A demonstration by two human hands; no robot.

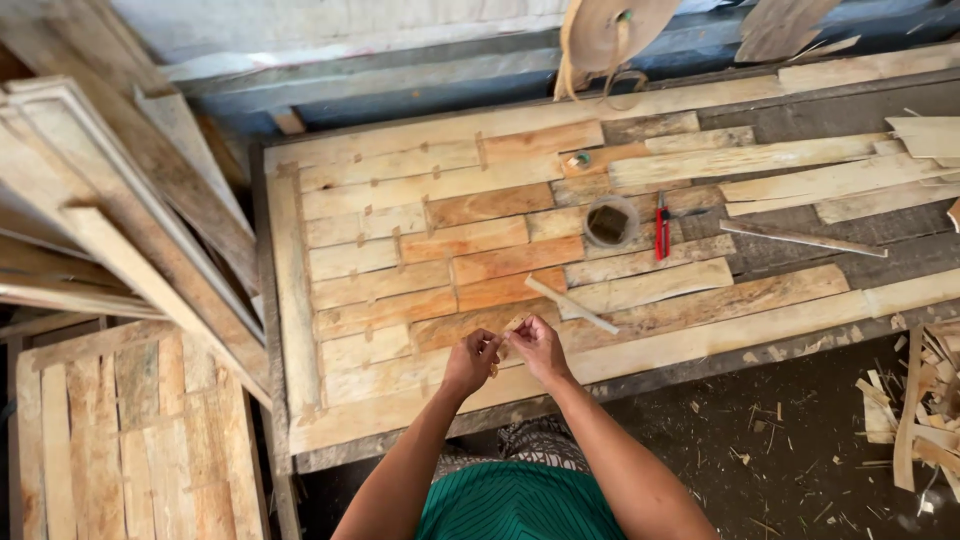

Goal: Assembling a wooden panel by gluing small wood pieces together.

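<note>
Pinching a small strip (514,323) of tape between them, both hands sit close together over the near edge of the panel (400,290). The left hand (470,362) is curled nearly closed, fingertips on the strip's lower end; the right hand (538,348) is also mostly closed, thumb and forefinger gripping the upper end. The strip hangs just above the veneer pieces, about mid-front of the table (800,250). Counting stuff: one red knife (661,227) lying near the middle, one round tin (611,222) just left of it, one tape roll (612,35) hanging at the back, one loose pale sliver (571,304) right beside the hands. Can't count the veneer pieces exactly, too many. One stack of boards (110,230) leans off to the left, and scraps (915,410) litter the floor on the right.
</note>
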